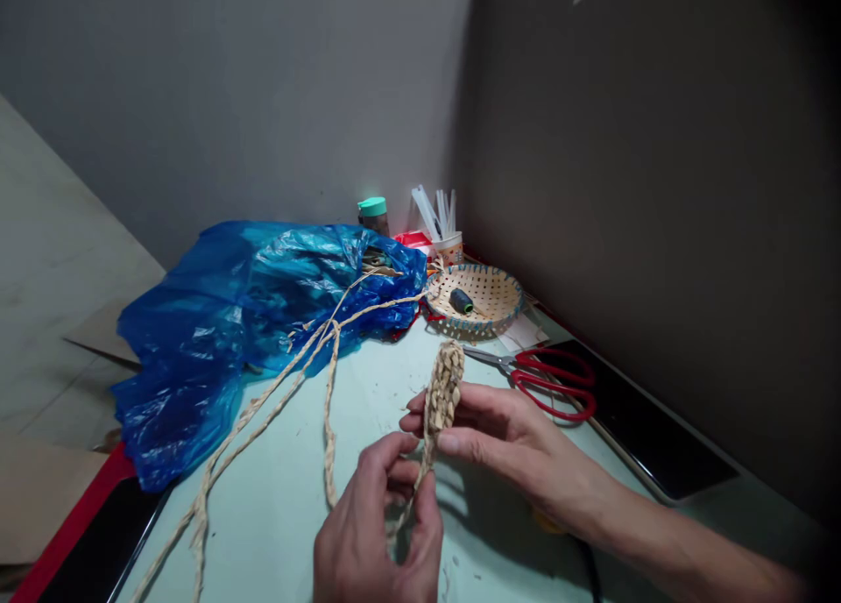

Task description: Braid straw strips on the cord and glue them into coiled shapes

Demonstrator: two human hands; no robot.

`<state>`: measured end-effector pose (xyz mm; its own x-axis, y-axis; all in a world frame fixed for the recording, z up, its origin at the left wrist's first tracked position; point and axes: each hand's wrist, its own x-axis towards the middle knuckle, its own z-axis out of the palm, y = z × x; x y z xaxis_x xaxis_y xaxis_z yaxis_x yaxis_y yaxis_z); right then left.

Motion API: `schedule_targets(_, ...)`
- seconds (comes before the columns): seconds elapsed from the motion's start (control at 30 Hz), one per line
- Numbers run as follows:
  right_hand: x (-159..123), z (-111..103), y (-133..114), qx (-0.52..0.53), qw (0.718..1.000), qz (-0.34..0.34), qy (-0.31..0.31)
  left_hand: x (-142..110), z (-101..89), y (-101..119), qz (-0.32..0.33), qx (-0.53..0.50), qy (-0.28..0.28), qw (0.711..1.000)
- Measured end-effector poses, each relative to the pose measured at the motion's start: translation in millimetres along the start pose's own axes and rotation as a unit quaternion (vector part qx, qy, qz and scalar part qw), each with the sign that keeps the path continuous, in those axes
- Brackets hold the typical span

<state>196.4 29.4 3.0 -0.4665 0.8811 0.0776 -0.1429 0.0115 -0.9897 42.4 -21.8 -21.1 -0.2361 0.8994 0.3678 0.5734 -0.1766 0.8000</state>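
Note:
A small woven piece of straw cord [445, 384], tan and narrow, stands upright above the table between my hands. My right hand [505, 432] pinches it from the right, thumb in front and fingers behind. Below it, my left hand [385, 515] is closed on the twisted straw cord [424, 476] that runs down from the woven piece. More of this cord [330, 445] loops over the table on the left, with strands leading back to a blue plastic bag [263, 296]. Red-handled scissors [552, 379] lie just beyond my right hand.
At the back, a shallow woven basket [477, 322] holds a dark thread spool [461, 301]. Behind the bag are a jar with a green lid [373, 213] and a paper cup [450, 248] of white sticks. A black flat panel [644, 428] lies along the right wall.

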Motion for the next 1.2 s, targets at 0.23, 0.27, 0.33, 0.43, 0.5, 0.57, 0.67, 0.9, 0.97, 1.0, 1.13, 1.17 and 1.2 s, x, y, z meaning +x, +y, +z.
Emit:
schedule_targets(0.23,5,-1,8,-0.002,0.999,0.012,0.042,12,-4.0,3,-0.028,-0.098,-0.111,0.989)
schedule_targets(0.27,5,0,8,0.002,0.999,0.009,0.04,13,-4.2,4,-0.036,-0.107,-0.116,0.987)
schedule_targets(0.33,5,0,8,0.004,0.999,0.003,0.032,12,-4.1,6,-0.058,-0.13,-0.129,0.981)
schedule_targets(0.43,6,-4,2,-0.011,1.0,-0.002,0.022,13,-3.9,6,-0.129,-0.16,-0.152,0.967)
schedule_targets(0.5,6,-10,-4,-0.084,0.995,-0.013,0.048,15,-4.2,3,-0.187,-0.19,-0.163,0.95)
schedule_targets(0.57,5,-15,-8,-0.175,0.98,-0.027,0.086,18,-5.2,-2,-0.227,-0.236,-0.17,0.929)
schedule_targets(0.67,3,-19,-7,-0.229,0.965,-0.038,0.121,24,-7.2,-8,-0.266,-0.317,-0.172,0.894)
schedule_targets(0.9,4,-12,1,-0.237,0.964,-0.068,0.102,33,-9.5,-5,-0.321,-0.5,-0.13,0.793)
schedule_targets(0.97,3,-10,-1,-0.247,0.962,-0.051,0.101,34,-10.4,-4,-0.331,-0.517,-0.105,0.782)
schedule_targets(1.0,2,-10,-3,-0.254,0.961,-0.044,0.103,35,-10.9,-4,-0.335,-0.52,-0.09,0.781)
schedule_targets(1.13,-5,-9,-12,-0.33,0.933,-0.052,0.132,36,-12.2,-4,-0.325,-0.525,-0.062,0.784)
schedule_targets(1.17,-7,-9,-13,-0.352,0.923,-0.061,0.142,35,-12.3,-4,-0.319,-0.522,-0.061,0.788)
schedule_targets(1.2,-9,-9,-14,-0.371,0.914,-0.071,0.149,35,-12.3,-4,-0.312,-0.518,-0.061,0.794)
